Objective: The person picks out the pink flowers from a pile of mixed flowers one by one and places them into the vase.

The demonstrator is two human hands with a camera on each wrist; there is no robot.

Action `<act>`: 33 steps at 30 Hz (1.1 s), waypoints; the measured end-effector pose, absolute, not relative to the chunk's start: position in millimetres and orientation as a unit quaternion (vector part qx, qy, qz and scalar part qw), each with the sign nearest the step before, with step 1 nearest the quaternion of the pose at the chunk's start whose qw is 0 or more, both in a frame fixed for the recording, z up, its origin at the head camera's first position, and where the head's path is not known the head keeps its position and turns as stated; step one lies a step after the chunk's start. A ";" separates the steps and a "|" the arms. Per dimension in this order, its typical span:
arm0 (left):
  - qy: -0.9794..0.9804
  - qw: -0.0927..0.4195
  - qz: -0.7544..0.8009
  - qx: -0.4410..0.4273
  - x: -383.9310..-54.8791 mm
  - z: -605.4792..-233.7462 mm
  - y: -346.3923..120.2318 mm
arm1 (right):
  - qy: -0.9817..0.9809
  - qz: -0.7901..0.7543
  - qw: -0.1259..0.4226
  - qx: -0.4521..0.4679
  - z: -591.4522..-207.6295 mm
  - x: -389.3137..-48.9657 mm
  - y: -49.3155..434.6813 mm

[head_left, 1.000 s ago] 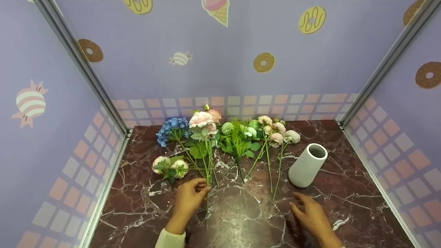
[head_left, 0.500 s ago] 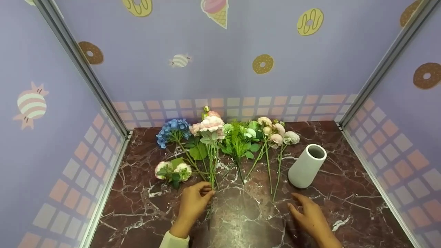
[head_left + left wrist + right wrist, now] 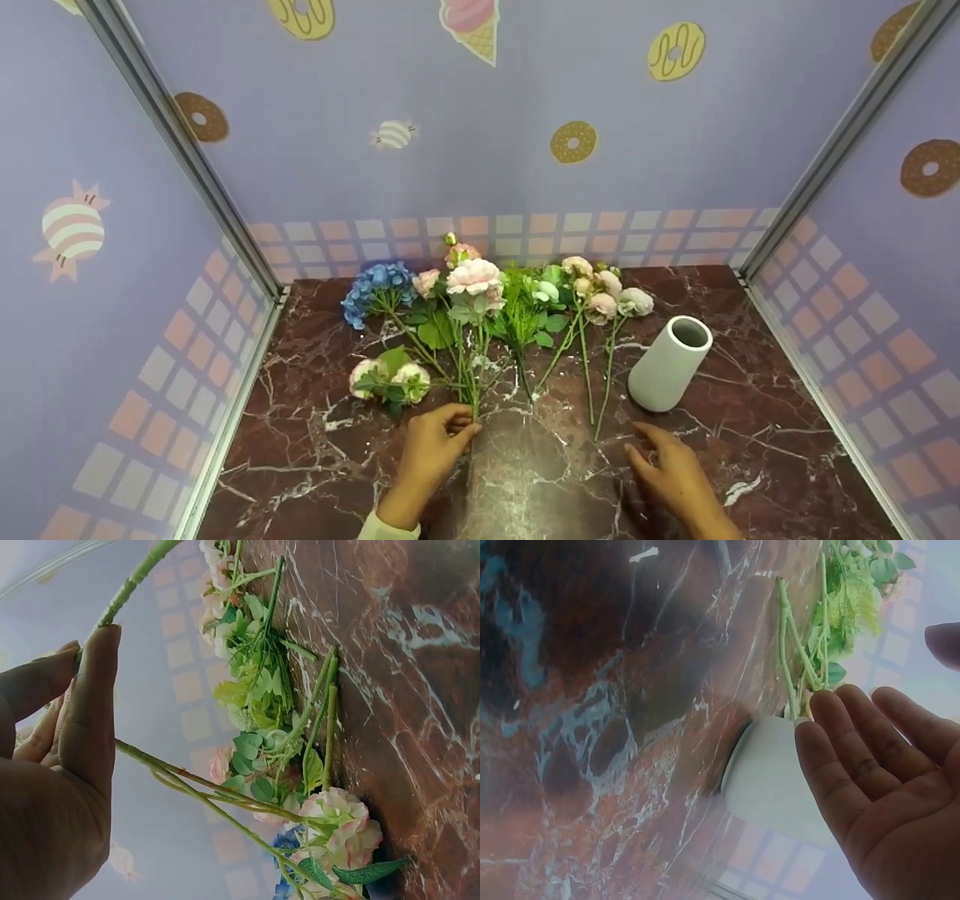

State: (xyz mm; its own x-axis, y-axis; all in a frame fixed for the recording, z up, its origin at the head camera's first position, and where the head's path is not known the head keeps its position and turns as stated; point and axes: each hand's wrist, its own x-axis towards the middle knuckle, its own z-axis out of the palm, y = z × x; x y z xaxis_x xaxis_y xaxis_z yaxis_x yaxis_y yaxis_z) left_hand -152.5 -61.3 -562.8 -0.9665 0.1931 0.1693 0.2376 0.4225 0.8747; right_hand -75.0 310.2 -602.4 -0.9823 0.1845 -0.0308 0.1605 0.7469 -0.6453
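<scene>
My left hand [image 3: 439,442] pinches the green stem [image 3: 135,581] of an artificial peony between thumb and fingers. A large pale pink bloom [image 3: 475,277] stands at the top of this stem. Lower down, thin branches lead left to two cream blooms with pink edges [image 3: 412,383], close over the tabletop. To the right, my right hand [image 3: 670,472] holds nothing, its fingers loosely bent just in front of a white vase [image 3: 670,364]. The vase stands upright, with its round mouth showing. In the right wrist view, the fingers [image 3: 855,757] partly hide the vase [image 3: 765,776].
Along the back of the dark red marbled table [image 3: 540,480] lie a blue hydrangea [image 3: 379,289], green foliage [image 3: 521,304], light pink flowers [image 3: 600,304] and a whitish flower [image 3: 636,301]. Purple walls [image 3: 487,172] with printed sweets enclose the table on three sides.
My left hand has moved right and slightly toward me with the peony stem. Its big bloom has swung right, and the cream blooms have shifted right too. My right hand has barely moved.
</scene>
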 end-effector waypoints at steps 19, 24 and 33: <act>-0.845 0.032 -0.512 -0.150 -137.3 -560.3 -49.4 | -0.928 0.360 0.022 -0.090 -606.0 -75.7 308.9; -0.845 0.029 -0.512 -0.153 -133.4 -559.9 -46.3 | -0.928 0.362 0.030 -0.088 -606.2 -74.8 309.4; -0.830 0.019 -0.532 -0.167 -128.4 -561.6 -40.0 | -0.929 0.359 0.041 -0.084 -605.0 -72.8 309.4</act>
